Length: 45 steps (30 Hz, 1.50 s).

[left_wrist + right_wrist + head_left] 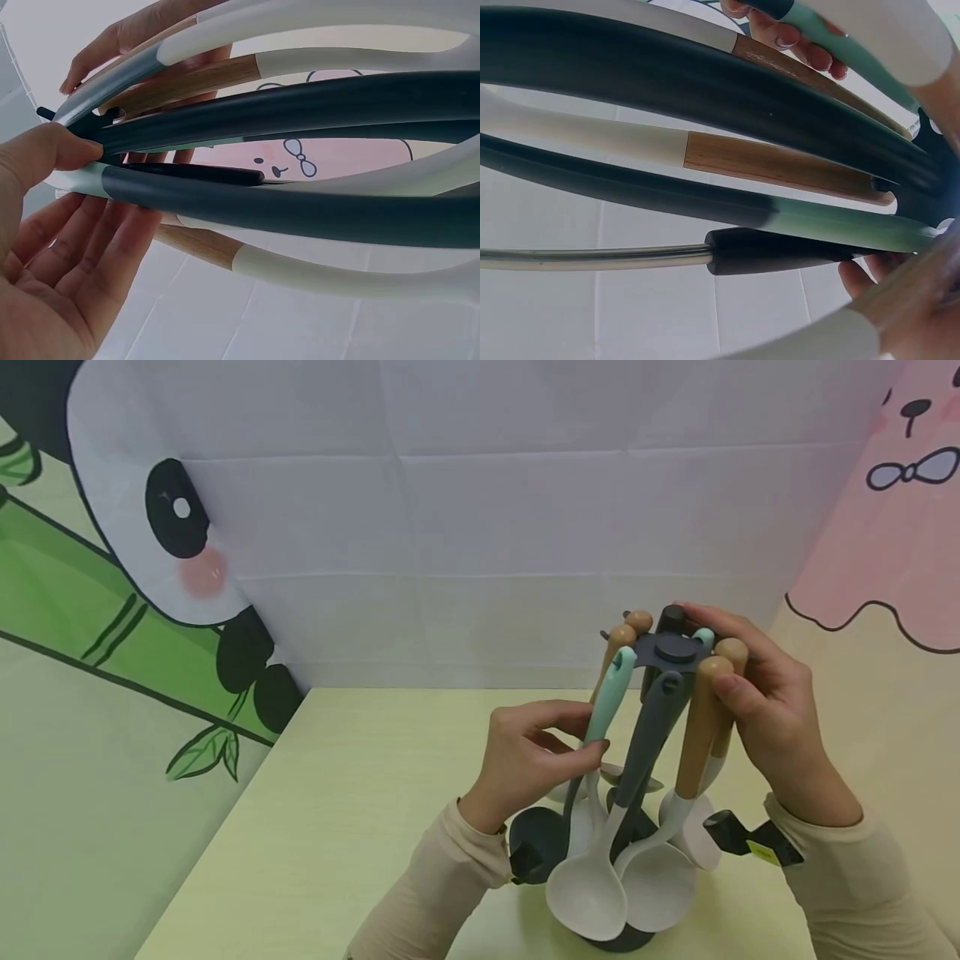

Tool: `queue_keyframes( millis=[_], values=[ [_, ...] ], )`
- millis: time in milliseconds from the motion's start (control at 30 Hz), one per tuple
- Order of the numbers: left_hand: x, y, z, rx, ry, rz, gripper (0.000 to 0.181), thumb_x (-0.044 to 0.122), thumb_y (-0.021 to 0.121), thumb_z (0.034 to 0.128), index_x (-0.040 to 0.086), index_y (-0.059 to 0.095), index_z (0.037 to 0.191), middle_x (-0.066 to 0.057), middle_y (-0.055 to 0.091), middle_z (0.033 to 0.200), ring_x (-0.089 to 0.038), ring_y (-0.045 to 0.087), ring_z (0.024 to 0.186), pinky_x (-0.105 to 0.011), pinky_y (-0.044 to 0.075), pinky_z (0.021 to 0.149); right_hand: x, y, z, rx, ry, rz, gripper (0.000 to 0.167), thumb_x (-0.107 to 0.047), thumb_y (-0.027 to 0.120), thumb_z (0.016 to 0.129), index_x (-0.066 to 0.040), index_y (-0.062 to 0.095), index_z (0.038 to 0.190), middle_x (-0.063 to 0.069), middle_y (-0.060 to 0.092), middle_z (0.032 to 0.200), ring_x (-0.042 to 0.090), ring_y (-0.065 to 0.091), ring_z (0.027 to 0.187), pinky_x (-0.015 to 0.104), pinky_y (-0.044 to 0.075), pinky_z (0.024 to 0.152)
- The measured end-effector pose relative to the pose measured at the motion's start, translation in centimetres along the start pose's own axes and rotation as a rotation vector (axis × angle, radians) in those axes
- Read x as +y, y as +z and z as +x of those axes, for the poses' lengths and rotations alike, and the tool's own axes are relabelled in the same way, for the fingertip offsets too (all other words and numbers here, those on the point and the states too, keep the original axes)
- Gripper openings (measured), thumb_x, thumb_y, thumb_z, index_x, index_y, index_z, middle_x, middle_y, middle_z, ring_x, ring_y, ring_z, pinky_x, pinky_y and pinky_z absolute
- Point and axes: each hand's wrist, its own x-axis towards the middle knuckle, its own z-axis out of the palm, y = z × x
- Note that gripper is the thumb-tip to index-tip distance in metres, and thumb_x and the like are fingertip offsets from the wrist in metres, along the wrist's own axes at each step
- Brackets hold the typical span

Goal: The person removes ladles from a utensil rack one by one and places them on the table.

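Observation:
Several utensils hang around a dark carousel rack [675, 649] on the right part of the table. My left hand [536, 752] pinches the mint handle [611, 693] of a utensil at the rack's left side, thumb in front and fingers behind. In the left wrist view that hand [60, 217] holds the mint and dark handle [142, 189]. My right hand [780, 710] is at the rack's right side, its thumb against a wooden handle [702, 718] and its fingertips at the rack's top. A white ladle [588, 897] hangs in front, from a dark grey handle [647, 735].
The pale yellow table [322, 827] extends to the left of the rack, whose dark base [626, 939] shows below the ladle. A white cloth backdrop [487, 527] with cartoon animals stands behind. Other hanging heads include a dark one [536, 839] and a second white ladle [660, 889].

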Motion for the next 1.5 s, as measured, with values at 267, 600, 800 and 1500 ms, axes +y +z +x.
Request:
queue_keyframes(
  millis=[267,600,800,1500],
  values=[
    [0.0,0.0,0.0,0.003,0.007,-0.009,0.025,-0.009,0.074,0.0766,-0.009,0.073,0.101,-0.018,0.074,0.089,-0.016,0.072,0.076,-0.028,0.06,0.057,0.1,-0.2,0.0,-0.003,-0.004,-0.007,0.041,-0.007,0.058,0.094,0.004,0.059,0.134,0.014,0.064,0.124,0.021,0.057,0.101,0.019,0.047,0.069],
    [0.0,0.0,0.1,-0.013,0.004,-0.028,0.026,-0.012,0.072,0.0765,-0.011,0.072,0.103,-0.02,0.073,0.087,-0.022,0.074,0.072,-0.033,0.061,0.058,0.2,-0.3,-0.1,-0.006,-0.005,-0.021,0.042,-0.009,0.059,0.095,0.004,0.059,0.134,0.014,0.064,0.125,0.022,0.057,0.104,0.021,0.047,0.075],
    [0.0,-0.1,0.0,-0.017,0.005,-0.014,0.024,-0.011,0.072,0.0767,-0.011,0.073,0.101,-0.018,0.073,0.084,-0.02,0.073,0.07,-0.03,0.06,0.057,0.2,-0.4,-0.2,-0.006,0.0,-0.023,0.042,-0.009,0.059,0.095,0.003,0.058,0.135,0.014,0.064,0.127,0.023,0.057,0.106,0.021,0.047,0.075],
    [0.7,-1.0,-0.1,-0.002,0.012,0.03,0.026,-0.009,0.073,0.0761,-0.01,0.073,0.102,-0.019,0.074,0.09,-0.017,0.073,0.073,-0.031,0.06,0.057,0.3,-0.4,-0.3,0.0,-0.006,-0.005,0.042,-0.009,0.06,0.095,0.003,0.058,0.136,0.013,0.06,0.133,0.024,0.055,0.114,0.023,0.047,0.086]
  ],
)
